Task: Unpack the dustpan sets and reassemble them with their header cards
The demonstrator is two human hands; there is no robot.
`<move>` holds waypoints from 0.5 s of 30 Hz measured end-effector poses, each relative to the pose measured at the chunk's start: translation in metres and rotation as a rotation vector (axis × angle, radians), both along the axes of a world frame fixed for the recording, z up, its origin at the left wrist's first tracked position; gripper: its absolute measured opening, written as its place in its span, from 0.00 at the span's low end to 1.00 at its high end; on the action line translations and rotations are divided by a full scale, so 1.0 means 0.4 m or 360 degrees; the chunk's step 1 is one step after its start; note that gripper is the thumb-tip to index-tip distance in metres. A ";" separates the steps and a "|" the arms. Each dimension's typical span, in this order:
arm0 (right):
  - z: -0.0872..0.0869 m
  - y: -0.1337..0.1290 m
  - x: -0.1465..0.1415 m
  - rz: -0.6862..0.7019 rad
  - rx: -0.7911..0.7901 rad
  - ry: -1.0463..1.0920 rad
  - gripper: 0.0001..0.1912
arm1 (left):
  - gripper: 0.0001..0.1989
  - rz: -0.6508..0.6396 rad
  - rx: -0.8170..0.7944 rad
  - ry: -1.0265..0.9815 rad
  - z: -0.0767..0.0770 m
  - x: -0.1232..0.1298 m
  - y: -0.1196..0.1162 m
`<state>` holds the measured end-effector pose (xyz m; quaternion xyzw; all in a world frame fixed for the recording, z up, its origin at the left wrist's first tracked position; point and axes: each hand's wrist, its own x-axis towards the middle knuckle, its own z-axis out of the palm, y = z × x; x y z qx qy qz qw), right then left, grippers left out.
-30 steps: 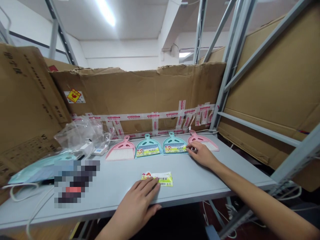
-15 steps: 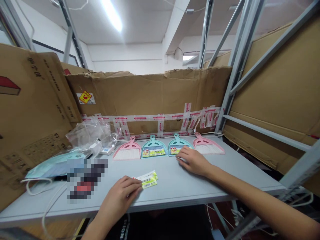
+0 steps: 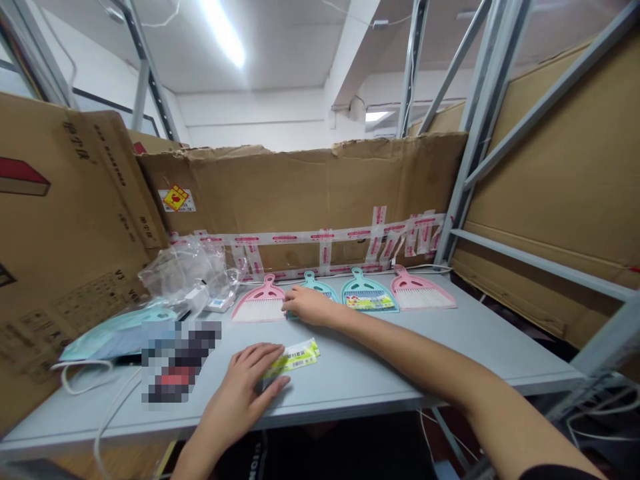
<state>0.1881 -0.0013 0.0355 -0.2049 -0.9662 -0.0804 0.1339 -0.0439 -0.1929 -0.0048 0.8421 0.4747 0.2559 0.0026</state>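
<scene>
left hand (image 3: 250, 380): low, fingers spread | right hand (image 3: 309, 305): arm extended, fingers curled

The left hand (image 3: 253, 381) rests its fingers on a yellow-green printed label strip (image 3: 297, 357) at its three o'clock. The right hand (image 3: 309, 305) lies over a teal dustpan (image 3: 314, 285) on the grey table (image 3: 400, 353), with a pink brush (image 3: 260, 307) at nine o'clock.

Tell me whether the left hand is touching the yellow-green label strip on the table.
Touching. The head view shows the left hand with its fingertips lying over the near left end of the yellow-green label strip, with no gap visible.
</scene>
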 end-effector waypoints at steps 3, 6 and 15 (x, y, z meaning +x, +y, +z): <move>0.001 0.023 -0.025 0.0042 -0.0007 -0.0074 0.15 | 0.22 0.0049 -0.0006 -0.0029 -0.010 -0.003 0.005; -0.004 0.036 -0.022 0.0030 0.0009 -0.0103 0.15 | 0.20 0.0045 -0.0006 -0.0056 -0.013 -0.003 0.005; -0.010 0.049 0.026 0.0026 -0.0013 -0.0081 0.16 | 0.20 0.0026 0.0013 -0.0073 -0.008 -0.001 0.005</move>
